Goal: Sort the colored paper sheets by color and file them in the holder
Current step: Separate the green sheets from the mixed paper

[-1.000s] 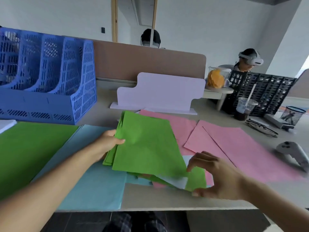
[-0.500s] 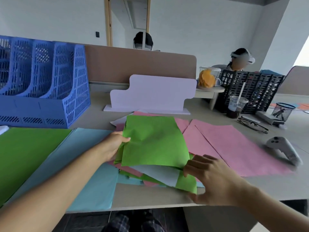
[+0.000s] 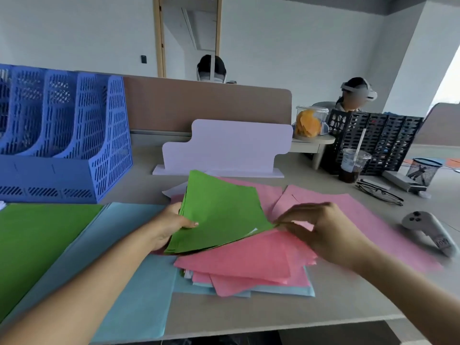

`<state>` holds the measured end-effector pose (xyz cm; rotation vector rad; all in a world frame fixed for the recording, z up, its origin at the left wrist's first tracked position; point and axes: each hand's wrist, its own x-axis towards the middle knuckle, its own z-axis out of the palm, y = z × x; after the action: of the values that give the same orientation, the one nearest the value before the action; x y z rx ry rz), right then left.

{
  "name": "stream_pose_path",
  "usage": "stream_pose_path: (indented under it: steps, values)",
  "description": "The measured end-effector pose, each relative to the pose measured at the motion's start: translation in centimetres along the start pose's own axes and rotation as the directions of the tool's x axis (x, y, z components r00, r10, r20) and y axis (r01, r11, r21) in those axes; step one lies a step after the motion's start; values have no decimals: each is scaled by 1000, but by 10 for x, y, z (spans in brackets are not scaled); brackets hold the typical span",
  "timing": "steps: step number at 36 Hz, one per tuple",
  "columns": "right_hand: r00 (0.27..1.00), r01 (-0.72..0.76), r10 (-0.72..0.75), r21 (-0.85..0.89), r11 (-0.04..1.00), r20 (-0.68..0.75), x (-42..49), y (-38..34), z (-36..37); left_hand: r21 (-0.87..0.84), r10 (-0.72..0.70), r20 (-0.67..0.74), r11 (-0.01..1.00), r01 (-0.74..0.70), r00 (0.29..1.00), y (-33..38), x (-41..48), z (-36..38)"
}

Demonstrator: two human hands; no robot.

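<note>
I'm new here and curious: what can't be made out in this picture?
Head view only.
- Blue holder: left end cut off by the frame's edge.
- Mixed pile: lower sheets covered by the green stack in the left hand.
- Right hand: its own fingers hide whether it pinches a sheet.

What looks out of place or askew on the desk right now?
In the middle, pink sheets lie fanned at differing angles over light blue sheets, corners jutting out. The left hand grips a bundle of green sheets, the right hand pinching its corner. No spill or tear shows.
</note>
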<state>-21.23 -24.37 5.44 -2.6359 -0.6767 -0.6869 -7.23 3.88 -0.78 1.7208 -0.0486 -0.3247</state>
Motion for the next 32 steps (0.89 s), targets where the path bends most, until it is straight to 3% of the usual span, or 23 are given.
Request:
stream_pose_path:
  steps: [5,10,18,23,27,32]
  values:
    - [988,-128,147,254,959,-55,19,-9,-6,-75,19,3,997,-19,1000,-5,1,-5]
    - [970,-171,235,532,829,-54,39,-12,-9,-147,19,34,989,-14,999,-8,0,-8]
    - [933,-351,256,473,808,255,59,5,-23,-147,6,21,989,-3,1000,-8,1,-9]
    - [912,-375,241,436,818,331,61,6,-18,-144,20,34,990,-15,999,-8,0,-9]
    - [966,-239,137,564,790,218,66,3,-8,-126,36,40,991,-31,999,-9,0,-9]
    - [978,-80,177,593,802,-107,88,-4,-1,-173,42,128,985,-20,991,-7,-2,-9]
